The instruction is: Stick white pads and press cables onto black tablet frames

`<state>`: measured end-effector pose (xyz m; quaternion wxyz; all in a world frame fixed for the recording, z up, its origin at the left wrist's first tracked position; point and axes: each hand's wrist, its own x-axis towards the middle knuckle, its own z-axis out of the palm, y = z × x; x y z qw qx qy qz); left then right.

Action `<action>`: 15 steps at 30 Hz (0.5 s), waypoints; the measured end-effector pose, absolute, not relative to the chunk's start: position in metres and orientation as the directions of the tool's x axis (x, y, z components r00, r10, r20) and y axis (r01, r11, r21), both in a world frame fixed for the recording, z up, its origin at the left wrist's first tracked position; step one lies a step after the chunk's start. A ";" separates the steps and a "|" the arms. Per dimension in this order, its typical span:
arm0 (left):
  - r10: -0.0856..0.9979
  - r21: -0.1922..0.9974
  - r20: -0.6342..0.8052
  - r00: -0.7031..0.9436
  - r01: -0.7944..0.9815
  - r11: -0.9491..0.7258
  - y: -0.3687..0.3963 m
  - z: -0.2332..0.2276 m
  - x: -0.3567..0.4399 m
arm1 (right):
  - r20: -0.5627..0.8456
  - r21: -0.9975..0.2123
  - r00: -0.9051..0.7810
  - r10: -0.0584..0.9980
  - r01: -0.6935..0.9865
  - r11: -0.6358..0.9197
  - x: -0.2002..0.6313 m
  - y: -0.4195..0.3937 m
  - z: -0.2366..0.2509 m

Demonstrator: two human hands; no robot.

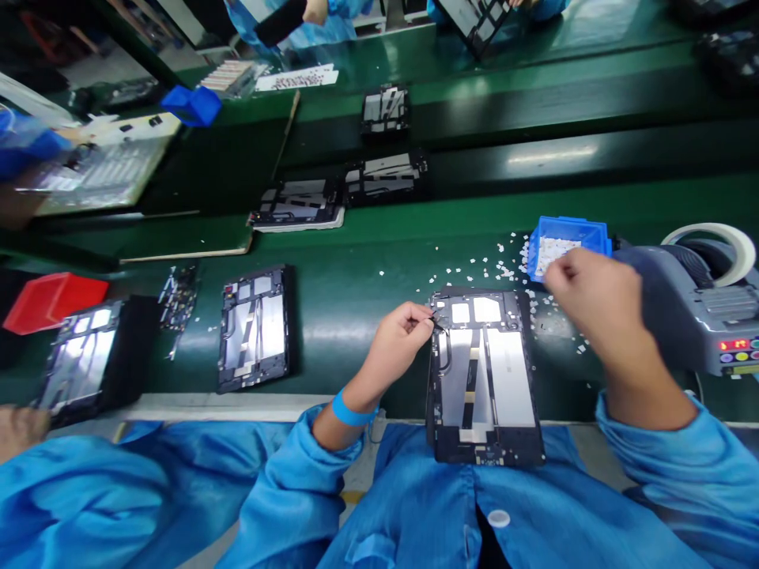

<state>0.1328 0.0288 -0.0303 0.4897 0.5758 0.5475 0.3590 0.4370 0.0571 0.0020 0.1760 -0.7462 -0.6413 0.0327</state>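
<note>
- The left hand (398, 341) reaches in from the lower middle, wrist bent, with a blue band around it; its fingers are pinched narrow on a small dark tool at the upper left corner of the open tablet frame (483, 371).
- The tablet frame lies at the near edge of the green counter (356, 269), overhanging toward the person's lap.
- The right hand (598, 304) is raised, fingertips pinched together at the blue bin (568, 241) of small white pieces; whether it holds one cannot be told.
- A tape dispenser (700, 308) stands just right of it.
</note>
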 end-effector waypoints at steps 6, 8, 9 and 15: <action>0.977 0.979 -0.191 0.093 0.086 0.183 0.032 -0.041 0.138 | 0.249 -0.311 -0.028 0.968 0.944 0.108 0.432 0.041 0.003; 0.977 0.979 -0.194 0.088 0.086 0.186 0.032 -0.040 0.141 | 0.242 -0.416 -0.217 0.946 0.857 0.303 0.389 0.028 -0.002; 0.977 0.977 -0.198 0.085 0.095 0.189 0.031 -0.039 0.142 | 0.237 -0.453 -0.285 0.929 0.813 0.365 0.369 0.023 -0.005; 0.987 0.971 -0.153 0.055 0.194 0.140 0.024 -0.036 0.143 | 0.217 -0.550 -0.339 0.916 0.732 0.401 0.317 0.024 -0.024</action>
